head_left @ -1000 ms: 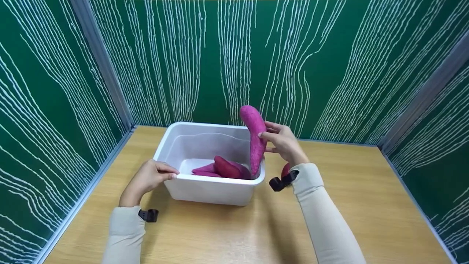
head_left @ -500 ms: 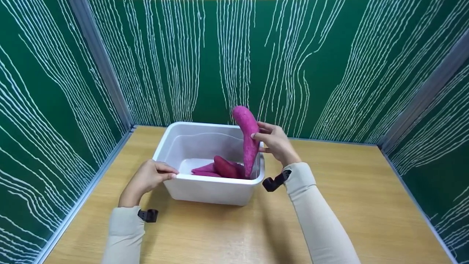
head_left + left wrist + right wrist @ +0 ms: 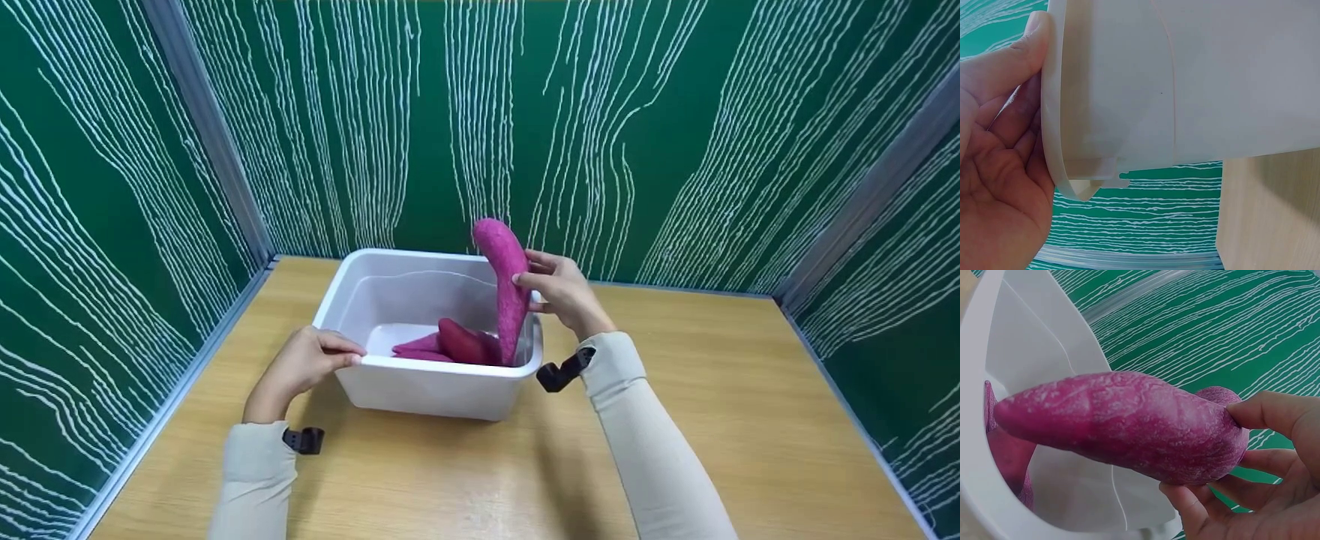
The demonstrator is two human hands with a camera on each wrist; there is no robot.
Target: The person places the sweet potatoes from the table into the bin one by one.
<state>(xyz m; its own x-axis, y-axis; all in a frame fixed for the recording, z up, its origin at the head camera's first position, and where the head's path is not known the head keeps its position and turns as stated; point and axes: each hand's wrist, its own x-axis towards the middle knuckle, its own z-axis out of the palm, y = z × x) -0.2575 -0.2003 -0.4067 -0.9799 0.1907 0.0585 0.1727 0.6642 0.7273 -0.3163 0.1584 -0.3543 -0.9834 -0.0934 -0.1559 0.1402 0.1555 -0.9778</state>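
Observation:
My right hand [image 3: 566, 292] grips a long, curved purple sweet potato [image 3: 506, 277] between thumb and fingers. It is held steeply tilted over the right end of a white plastic bin [image 3: 435, 390], its narrow tip down inside the bin. The right wrist view shows the sweet potato [image 3: 1129, 427] from its pointed end, with the fingers round its thick end. My left hand [image 3: 304, 364] pinches the bin's near rim at the left; in the left wrist view the thumb lies against the rim [image 3: 1053, 101]. Inside the bin lie a dark red sweet potato [image 3: 463, 343] and pinkish-purple ones [image 3: 420, 349], partly overlapping.
The bin stands on a wooden table [image 3: 712, 420]. Green panels [image 3: 480, 112] with white wavy lines close off the back and both sides, with metal posts [image 3: 217, 135] at the corners.
My right hand has moved a little left with the sweet potato, mostly in the first half second. A red thing by the right wrist is no longer visible. The left hand has stayed on the rim.

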